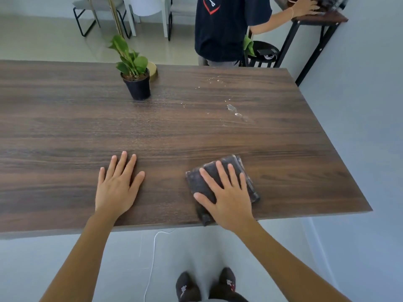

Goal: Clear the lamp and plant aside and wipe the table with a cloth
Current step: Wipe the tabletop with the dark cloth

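Beyond the far edge: a second person in a dark shirt [220,29] beside a narrow side table [320,19], a black stool [265,53], grey chairs [91,9]; a white cable [152,258] trails across the floor [43,40].

Desk [65,127]: dark brown wood-grain top, smooth, low sheen; grain runs left to right. Clear wet droplets [234,111] glisten on it, right of centre in the upper half of the frame. Cloth [209,177], lower right: dark, folded, coarse fuzzy weave, matt, lighter flecks. Plant pot [139,88], upper centre: black, smooth, looks plastic, slight gloss. Leaves [130,59]: green, waxy. Lamp base [153,70] behind pot: gold-coloured, polished metallic look. Floor [109,258]: pale, smooth.
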Available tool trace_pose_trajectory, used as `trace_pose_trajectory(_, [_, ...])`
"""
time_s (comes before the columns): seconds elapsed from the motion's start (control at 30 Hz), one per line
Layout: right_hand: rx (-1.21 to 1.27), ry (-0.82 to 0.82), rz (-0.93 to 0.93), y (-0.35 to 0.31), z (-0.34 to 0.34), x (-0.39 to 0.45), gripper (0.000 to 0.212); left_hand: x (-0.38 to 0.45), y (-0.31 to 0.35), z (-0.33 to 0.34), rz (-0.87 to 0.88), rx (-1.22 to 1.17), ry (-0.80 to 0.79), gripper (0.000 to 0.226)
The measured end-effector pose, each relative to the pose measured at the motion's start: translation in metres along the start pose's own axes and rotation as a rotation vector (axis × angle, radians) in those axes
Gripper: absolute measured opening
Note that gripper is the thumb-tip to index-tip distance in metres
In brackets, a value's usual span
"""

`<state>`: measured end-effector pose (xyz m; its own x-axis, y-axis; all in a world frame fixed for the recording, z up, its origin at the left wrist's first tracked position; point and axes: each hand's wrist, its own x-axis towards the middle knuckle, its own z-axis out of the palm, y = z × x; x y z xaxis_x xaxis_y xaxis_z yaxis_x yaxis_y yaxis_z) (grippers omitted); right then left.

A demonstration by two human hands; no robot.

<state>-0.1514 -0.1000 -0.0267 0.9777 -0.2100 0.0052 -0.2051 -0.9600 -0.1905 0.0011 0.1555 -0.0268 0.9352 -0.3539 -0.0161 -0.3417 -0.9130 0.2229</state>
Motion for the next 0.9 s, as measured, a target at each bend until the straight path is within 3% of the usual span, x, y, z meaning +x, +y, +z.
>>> trace_pose_trajectory(0.13, [-0.107,-0.015,0.491,0.136,-0.039,-0.032,0.083,-0.015,-0.036,-0.007,-0.132,0.009,0.048,0.068])
trace_pose_trajectory(0.23, [-0.040,-0.030,0.720,0.144,-0.048,-0.016,0.098,-0.020,-0.042,-0.009,-0.163,0.005,0.058,0.066])
trace_pose_trajectory(0.3, [-0.060,0.009,0.604,0.087,-0.029,-0.003,0.092,-0.020,-0.040,-0.009,-0.175,0.005,0.058,0.066])
trace_pose_trajectory(0.47, [-0.041,0.055,0.066,-0.107,0.025,0.025,0.072,-0.018,-0.041,-0.007,-0.165,0.007,0.069,0.058])
trace_pose_trajectory(0.53, [-0.004,0.028,-0.029,-0.131,0.025,0.032,0.070,-0.019,-0.041,-0.007,-0.161,0.012,0.067,0.056])
trace_pose_trajectory(0.6, [-0.003,0.052,-0.067,-0.102,0.020,0.024,0.067,-0.018,-0.041,-0.007,-0.166,0.007,0.070,0.056])
trace_pose_trajectory(0.67, [-0.017,0.059,0.044,-0.042,0.007,0.000,0.068,-0.019,-0.042,-0.007,-0.163,0.003,0.067,0.056])
trace_pose_trajectory(0.8, [-0.114,0.007,0.466,0.096,-0.027,-0.040,0.085,-0.018,-0.041,-0.005,-0.171,-0.003,0.075,0.055])
trace_pose_trajectory(0.9, [-0.086,0.033,0.657,0.096,-0.030,-0.029,0.094,-0.018,-0.041,-0.004,-0.172,0.003,0.085,0.055])
